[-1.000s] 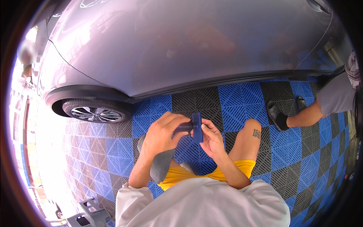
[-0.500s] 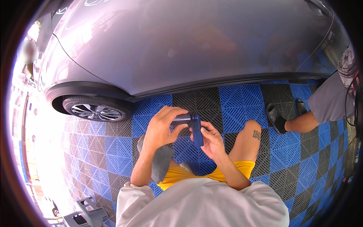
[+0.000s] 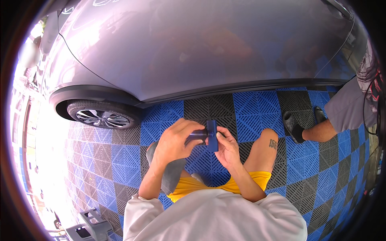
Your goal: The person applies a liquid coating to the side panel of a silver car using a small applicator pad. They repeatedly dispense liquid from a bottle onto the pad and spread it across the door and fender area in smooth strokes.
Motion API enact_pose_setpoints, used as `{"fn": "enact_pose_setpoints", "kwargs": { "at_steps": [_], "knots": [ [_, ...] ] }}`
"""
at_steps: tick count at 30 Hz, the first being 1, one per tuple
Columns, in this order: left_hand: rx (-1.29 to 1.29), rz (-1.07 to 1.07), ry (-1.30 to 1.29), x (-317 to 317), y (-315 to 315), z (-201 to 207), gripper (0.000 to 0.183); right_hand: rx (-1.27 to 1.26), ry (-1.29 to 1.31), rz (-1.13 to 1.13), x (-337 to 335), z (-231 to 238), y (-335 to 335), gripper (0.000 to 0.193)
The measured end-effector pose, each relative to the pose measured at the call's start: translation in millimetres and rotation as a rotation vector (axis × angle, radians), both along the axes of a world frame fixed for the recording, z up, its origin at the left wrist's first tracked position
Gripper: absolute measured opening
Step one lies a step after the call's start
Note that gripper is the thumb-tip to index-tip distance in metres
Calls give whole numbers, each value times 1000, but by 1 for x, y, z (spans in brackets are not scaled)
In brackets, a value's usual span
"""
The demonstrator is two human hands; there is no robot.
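My left hand [image 3: 175,139] is wrapped around a small dark, shiny bottle [image 3: 196,137], which lies nearly level with its neck pointing right. The neck meets the face of a flat blue applicator block [image 3: 213,140], at about the middle of its length. From the other side, the fingers and thumb of my right hand [image 3: 227,148] pinch that block and keep it upright. Both hands are above my knees, in front of the car. Whether liquid is coming out cannot be seen.
A grey car panel [image 3: 209,48] fills the far side, with its front wheel [image 3: 104,115] at left. Blue and black floor tiles [image 3: 257,112] lie below. At right stands another person, whose leg [image 3: 319,131] shows. A grey plastic stool [image 3: 96,227] sits at lower left.
The bottle's neck has shifted from near the block's far end to about its middle. The block has moved slightly away from me and to the right; both hands keep their grip.
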State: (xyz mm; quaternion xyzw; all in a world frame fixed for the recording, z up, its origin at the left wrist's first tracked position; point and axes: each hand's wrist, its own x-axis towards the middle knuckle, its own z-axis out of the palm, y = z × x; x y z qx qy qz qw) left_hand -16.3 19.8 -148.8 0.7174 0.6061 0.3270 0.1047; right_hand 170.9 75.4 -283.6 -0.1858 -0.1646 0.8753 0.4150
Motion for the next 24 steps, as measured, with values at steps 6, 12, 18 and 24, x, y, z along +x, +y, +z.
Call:
{"fn": "enact_pose_setpoints", "kwargs": {
  "at_steps": [6,12,18,24],
  "knots": [
    [21,-7,-14,-1,-2,-4,44,-20,32,3,0,5,0,20],
    [83,55,-43,-12,3,-5,43,55,32,88,2,4,-1,26],
    [104,82,-110,-23,6,-9,45,-25,67,86,4,-4,0,26],
    [91,52,-1095,-41,-9,-93,52,-73,189,154,13,6,3,26]
  ]
}}
